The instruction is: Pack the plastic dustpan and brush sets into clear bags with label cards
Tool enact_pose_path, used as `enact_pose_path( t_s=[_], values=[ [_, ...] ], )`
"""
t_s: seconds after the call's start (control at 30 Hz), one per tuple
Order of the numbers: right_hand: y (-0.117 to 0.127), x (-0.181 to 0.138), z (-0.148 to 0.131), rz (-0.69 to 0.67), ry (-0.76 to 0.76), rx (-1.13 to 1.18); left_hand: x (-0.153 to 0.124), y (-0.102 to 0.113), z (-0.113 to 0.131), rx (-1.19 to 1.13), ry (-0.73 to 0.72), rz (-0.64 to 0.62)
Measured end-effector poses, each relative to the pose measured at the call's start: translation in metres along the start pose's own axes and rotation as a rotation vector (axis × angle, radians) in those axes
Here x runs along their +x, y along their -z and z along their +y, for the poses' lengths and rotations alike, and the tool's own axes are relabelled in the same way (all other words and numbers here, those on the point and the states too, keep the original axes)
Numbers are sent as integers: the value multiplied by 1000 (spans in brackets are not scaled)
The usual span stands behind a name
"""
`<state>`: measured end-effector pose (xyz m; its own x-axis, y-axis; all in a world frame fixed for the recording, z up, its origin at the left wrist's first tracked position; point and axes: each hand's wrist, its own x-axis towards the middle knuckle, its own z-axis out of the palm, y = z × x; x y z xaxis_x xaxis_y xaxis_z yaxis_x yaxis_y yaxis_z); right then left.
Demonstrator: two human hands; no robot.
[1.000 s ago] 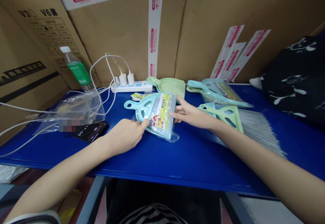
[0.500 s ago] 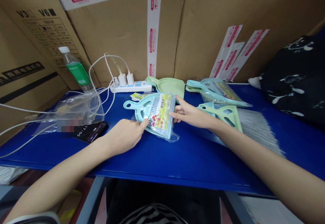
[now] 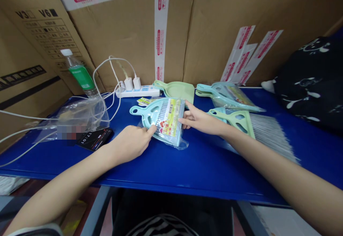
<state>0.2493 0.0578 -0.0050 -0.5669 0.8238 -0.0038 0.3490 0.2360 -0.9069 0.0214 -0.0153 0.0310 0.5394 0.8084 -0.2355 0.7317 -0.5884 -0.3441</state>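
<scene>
A light-blue dustpan and brush set (image 3: 152,116) in a clear plastic bag lies on the blue table, its handle loop pointing left. A yellow-green printed card (image 3: 170,118) shows through the plastic, beside the brush bristles. My left hand (image 3: 135,139) is closed on the set's near left edge, thumb and bent index finger pinching it. From the right, my right hand (image 3: 197,118) grips the right edge of the bag, fingers at the far side and thumb on the near side. Its fingertips are partly hidden behind the plastic.
Behind the set lie a green dustpan (image 3: 179,90) and a power strip (image 3: 139,91). To the right are a bagged dustpan set (image 3: 230,95), a green brush (image 3: 238,120) with grey bristles and a black patterned bag (image 3: 313,86). A phone (image 3: 93,139), plastic wrap (image 3: 80,113) and bottle (image 3: 81,75) are left.
Both hands keep the same hold on the bagged set. The digits on the phone screen have gone from 17:00 to 17:01, and the view has shifted very slightly.
</scene>
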Motion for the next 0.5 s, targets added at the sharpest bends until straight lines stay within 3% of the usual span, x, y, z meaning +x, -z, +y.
enact_pose_path(
  t_s=[0.3, 0.5],
  values=[
    [0, 0, -2, 6, -16, -12, -1, -2, 0, 11, -3, 17],
    [-1, -2, 0, -13, 60, -68, -1, 1, 2, 9, 3, 9]
  ],
)
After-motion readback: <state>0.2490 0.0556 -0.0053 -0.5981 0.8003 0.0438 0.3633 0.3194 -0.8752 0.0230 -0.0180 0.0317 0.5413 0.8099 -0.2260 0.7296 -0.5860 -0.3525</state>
